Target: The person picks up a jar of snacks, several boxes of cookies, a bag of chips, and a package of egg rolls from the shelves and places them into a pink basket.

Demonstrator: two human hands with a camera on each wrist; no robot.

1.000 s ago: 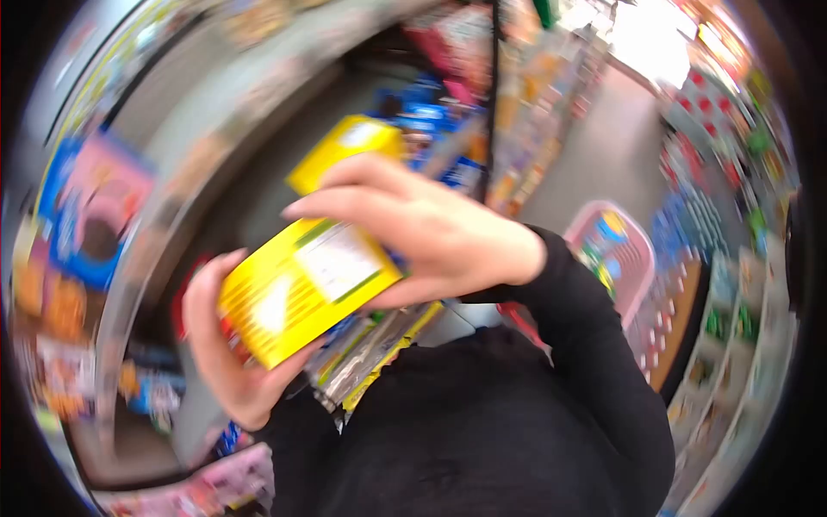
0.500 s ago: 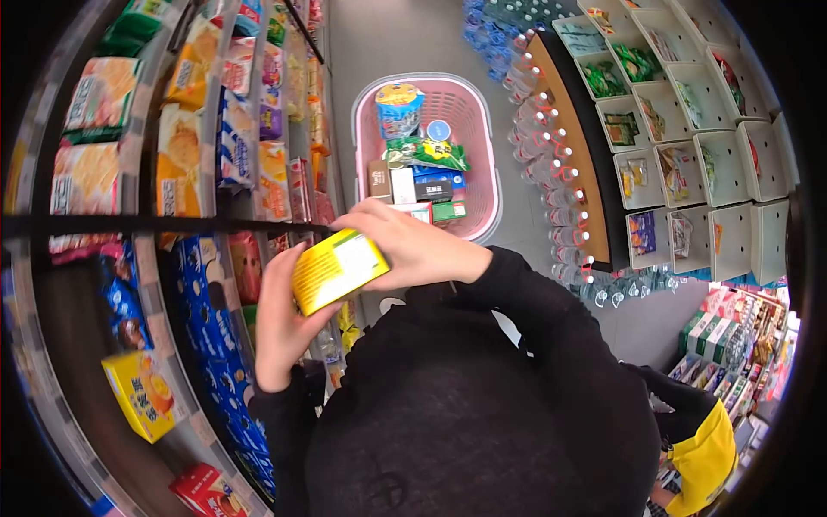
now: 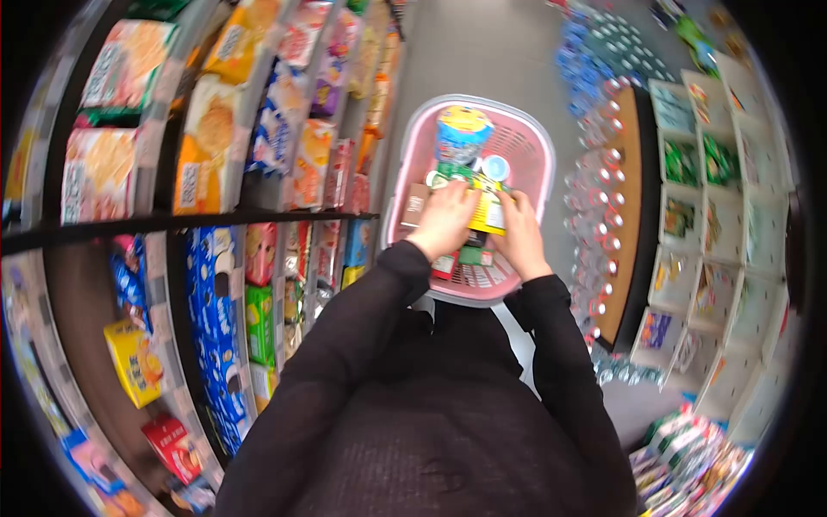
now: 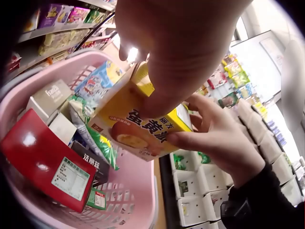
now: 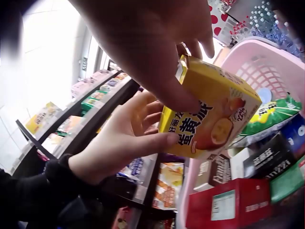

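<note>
Both my hands hold a yellow box of egg yolk pies (image 4: pixel 143 124) over a pink shopping basket (image 3: pixel 406 151). My left hand (image 3: pixel 448 217) grips one end, its thumb on the printed front in the left wrist view. The other end is held by my right hand (image 3: pixel 522 237), thumb on the front and fingers behind. Inside the basket lie a blue tub (image 3: pixel 463 142) with a yellow lid, a green snack bag (image 5: pixel 271 119), a red box (image 5: pixel 228 205), a black box (image 5: pixel 268 155) and a brown-grey box (image 4: pixel 49 98).
Shelves of packaged snacks (image 3: pixel 211 138) run along the left, with a dark bar (image 3: pixel 284 217) across them. Right of the basket stand rows of clear bottles (image 3: pixel 596 224) beside a wooden ledge (image 3: pixel 629 215) and white bins (image 3: pixel 689 297) of small packets.
The hands have carried the yellow box from beside the shelf, close to my chest, forward over the basket. The view has swung from the shelf to the aisle.
</note>
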